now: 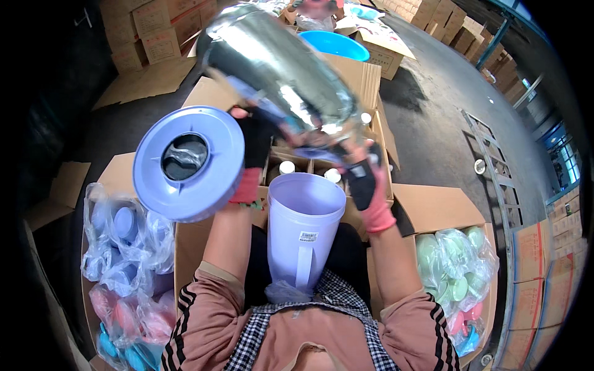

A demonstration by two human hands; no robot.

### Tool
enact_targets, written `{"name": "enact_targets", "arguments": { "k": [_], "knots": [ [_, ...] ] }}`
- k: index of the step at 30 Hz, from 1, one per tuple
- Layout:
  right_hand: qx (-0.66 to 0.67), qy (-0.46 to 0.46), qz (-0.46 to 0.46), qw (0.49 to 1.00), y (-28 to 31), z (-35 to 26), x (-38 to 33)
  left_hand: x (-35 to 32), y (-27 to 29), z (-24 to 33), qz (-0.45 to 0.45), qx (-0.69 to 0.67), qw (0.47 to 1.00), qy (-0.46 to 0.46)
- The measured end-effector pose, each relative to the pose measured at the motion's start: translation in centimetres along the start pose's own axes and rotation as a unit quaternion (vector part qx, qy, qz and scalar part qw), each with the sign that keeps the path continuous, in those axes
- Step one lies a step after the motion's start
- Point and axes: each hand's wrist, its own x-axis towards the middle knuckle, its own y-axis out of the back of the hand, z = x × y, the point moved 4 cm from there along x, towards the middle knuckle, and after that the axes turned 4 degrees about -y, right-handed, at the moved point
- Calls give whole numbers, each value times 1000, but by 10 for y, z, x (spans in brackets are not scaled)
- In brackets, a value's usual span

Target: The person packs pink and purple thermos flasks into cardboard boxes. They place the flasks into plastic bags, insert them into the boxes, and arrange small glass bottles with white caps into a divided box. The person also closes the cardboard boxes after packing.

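A shiny silver vacuum flask liner is tilted across the space in front of me, smeared by motion. Its narrower end is at my right hand, whose gloved fingers close round it. My left hand, in a black glove with a pink cuff, is beneath the liner. It grips the rim of a round lavender thermos base with a black centre; some fingers are hidden. A lavender jug body stands upright between my thighs, open at the top, its handle and a small label facing me. Blurred lavender shows along the liner's underside.
Ahead, a divided carton holds several white-topped items. At left, a box has bagged lavender, pink and blue parts; at right, bagged green parts. Farther off are a blue basin, another person and a metal frame.
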Motion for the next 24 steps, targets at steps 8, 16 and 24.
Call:
{"name": "enact_targets", "arguments": {
  "k": [8, 16, 24],
  "knots": [
    [-141, -130, -101, 976, 0, 37, 17, 0, 83, 11, -100, 167, 979, -55],
    [-146, -55, -21, 988, 2, -5, 16, -70, 51, -4, -55, 199, 954, 217],
    [-553, -174, -231, 781, -32, -5, -7, -89, 33, -6, -88, 85, 986, 115]
  ]
}}
